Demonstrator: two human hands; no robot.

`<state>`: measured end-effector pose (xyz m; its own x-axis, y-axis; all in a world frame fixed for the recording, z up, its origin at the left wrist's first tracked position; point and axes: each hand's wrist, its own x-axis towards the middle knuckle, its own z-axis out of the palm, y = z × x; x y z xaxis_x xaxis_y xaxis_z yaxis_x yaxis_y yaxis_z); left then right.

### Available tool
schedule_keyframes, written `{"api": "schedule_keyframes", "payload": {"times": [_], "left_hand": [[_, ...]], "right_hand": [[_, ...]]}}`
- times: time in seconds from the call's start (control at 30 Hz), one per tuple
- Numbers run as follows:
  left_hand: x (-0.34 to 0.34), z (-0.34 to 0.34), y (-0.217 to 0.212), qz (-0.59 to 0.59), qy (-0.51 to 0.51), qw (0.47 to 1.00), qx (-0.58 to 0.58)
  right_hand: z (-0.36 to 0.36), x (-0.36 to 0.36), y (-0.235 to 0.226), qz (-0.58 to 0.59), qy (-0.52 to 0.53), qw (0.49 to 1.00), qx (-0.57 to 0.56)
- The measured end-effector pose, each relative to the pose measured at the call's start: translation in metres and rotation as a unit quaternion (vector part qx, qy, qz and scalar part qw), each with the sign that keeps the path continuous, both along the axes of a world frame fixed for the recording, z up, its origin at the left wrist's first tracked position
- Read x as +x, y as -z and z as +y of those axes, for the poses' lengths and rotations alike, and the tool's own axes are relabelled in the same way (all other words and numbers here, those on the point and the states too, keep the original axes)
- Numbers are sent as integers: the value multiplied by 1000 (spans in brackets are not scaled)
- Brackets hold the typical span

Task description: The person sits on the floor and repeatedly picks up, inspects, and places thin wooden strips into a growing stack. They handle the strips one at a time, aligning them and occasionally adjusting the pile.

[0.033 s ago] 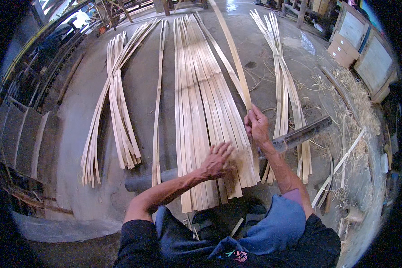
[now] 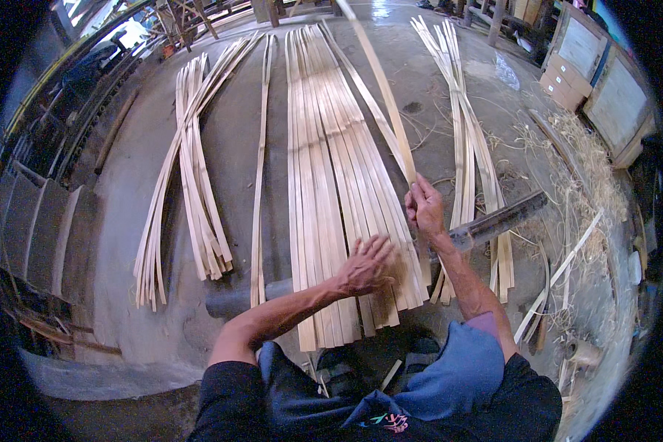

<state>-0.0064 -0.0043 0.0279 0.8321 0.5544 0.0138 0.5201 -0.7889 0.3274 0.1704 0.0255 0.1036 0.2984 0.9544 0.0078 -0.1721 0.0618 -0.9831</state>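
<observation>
Long pale bamboo strips (image 2: 324,191) lie side by side as a flat mat in front of me, their near ends close to my feet. Over the right part of the mat my left hand (image 2: 367,265) is spread with its palm down; whether it presses on the strips I cannot tell. My right hand (image 2: 426,210) pinches one long bamboo strip (image 2: 387,92) at the mat's right edge, and that strip rises away toward the far side. Beneath the near part of the strips runs a dark pipe (image 2: 497,221), jutting out on both sides.
Crossed bundles of strips lie at the left (image 2: 191,155) and right (image 2: 464,132), with a narrow bundle (image 2: 261,169) left of the mat. Curly shavings (image 2: 586,177) cover the floor at far right. Framed panels (image 2: 619,103) and small boxes (image 2: 563,81) stand beyond.
My left hand has shifted very slightly to the right over the strips. The far end of the held strip has swung a little to the left.
</observation>
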Motion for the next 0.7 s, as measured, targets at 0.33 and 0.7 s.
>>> {"api": "schedule_keyframes", "payload": {"times": [0.33,0.7], "left_hand": [[61,-2,9,0,67,998,-17],[62,-3,14,9,56,998,-19]], "right_hand": [[19,56,90,-104,-57,975,-190],[23,55,132,-331,-77,930,-141]]}}
